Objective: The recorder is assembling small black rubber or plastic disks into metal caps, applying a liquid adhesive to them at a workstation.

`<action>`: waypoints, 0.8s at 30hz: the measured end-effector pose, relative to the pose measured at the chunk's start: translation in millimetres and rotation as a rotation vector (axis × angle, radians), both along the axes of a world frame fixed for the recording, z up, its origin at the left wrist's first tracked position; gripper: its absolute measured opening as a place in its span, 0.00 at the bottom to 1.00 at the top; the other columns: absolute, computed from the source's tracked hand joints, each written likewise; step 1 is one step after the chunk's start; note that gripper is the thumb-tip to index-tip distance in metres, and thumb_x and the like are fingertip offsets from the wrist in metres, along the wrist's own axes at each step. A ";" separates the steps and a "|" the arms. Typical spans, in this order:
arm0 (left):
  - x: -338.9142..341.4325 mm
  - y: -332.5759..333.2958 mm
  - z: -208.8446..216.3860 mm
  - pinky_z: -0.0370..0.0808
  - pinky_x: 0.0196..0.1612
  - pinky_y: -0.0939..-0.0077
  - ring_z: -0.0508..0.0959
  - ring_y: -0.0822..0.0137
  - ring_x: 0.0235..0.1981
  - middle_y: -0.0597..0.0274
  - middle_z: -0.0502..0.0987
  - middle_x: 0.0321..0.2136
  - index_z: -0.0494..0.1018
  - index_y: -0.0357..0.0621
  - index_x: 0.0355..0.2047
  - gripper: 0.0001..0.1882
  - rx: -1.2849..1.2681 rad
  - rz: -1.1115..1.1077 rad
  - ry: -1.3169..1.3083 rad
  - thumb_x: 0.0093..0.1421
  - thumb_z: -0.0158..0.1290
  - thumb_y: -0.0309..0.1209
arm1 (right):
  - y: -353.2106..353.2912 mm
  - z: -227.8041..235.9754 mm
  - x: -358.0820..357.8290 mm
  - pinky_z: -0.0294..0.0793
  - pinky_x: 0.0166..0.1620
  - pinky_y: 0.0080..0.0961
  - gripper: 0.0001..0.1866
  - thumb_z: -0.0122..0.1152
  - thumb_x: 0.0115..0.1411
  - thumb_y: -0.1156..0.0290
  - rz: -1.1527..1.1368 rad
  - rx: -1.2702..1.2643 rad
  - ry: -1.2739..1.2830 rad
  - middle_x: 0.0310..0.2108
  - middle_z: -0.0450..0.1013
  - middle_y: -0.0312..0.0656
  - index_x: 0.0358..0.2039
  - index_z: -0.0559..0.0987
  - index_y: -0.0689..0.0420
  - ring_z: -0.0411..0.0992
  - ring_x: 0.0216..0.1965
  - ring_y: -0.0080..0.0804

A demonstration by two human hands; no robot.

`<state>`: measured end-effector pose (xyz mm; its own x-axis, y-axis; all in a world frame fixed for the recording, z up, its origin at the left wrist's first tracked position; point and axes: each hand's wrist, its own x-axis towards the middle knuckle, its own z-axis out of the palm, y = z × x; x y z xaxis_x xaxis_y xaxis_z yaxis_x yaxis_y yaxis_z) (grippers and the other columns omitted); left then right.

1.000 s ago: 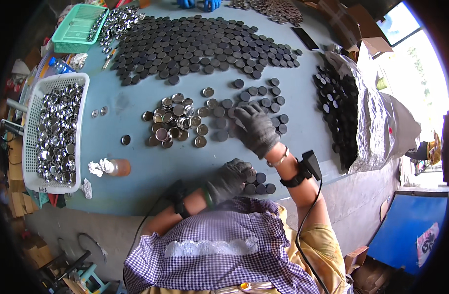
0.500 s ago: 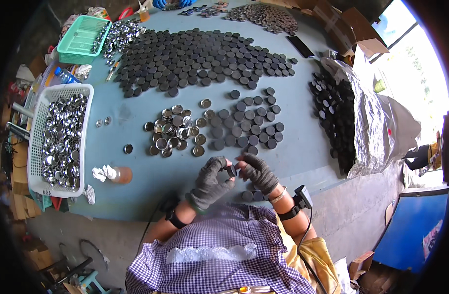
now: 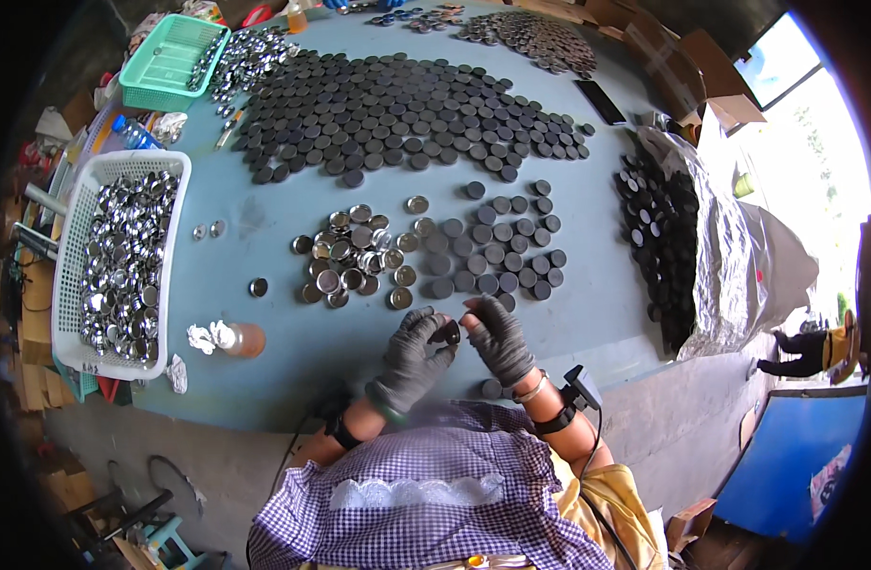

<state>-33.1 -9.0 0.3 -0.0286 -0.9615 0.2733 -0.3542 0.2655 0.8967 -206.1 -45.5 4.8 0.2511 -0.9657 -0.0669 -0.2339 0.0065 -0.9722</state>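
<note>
My left hand (image 3: 414, 359), in a grey fingerless glove, pinches a small round black cap (image 3: 452, 332) between thumb and fingers, tilted on its edge. Close to its right is my right hand (image 3: 498, 342), gloved alike, its fingers curled together at the tips. Whatever those tips may hold is too small to make out. Beyond the hands lies a loose heap of silver metal rings or shallow cups (image 3: 361, 249). Beside that heap, several black caps (image 3: 493, 254) stand flat on the blue-grey table (image 3: 293, 375). A few more caps (image 3: 492, 389) sit partly hidden by my right wrist.
A white basket (image 3: 177, 218) of silver pieces and a jar of amber liquid (image 3: 248, 340) stand left. Farther back are a green basket (image 3: 132, 90) and a wide field of black caps (image 3: 359, 114). A silver bag (image 3: 716, 256) spills black caps at right. Blue-gloved hands (image 3: 383, 4) show at the far edge.
My right fingertips have drawn slightly away from the black cap. The cap has turned in my left fingers. The whole view has shifted a little, so the table's things appear farther right.
</note>
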 end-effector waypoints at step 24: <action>35.0 -25.4 8.5 0.75 0.47 0.68 0.77 0.62 0.43 0.55 0.76 0.43 0.71 0.38 0.51 0.30 -0.078 0.212 0.079 0.45 0.65 0.18 | -85.8 20.1 42.5 0.76 0.42 0.22 0.17 0.67 0.54 0.76 0.278 0.189 -0.221 0.39 0.77 0.40 0.44 0.75 0.61 0.76 0.39 0.26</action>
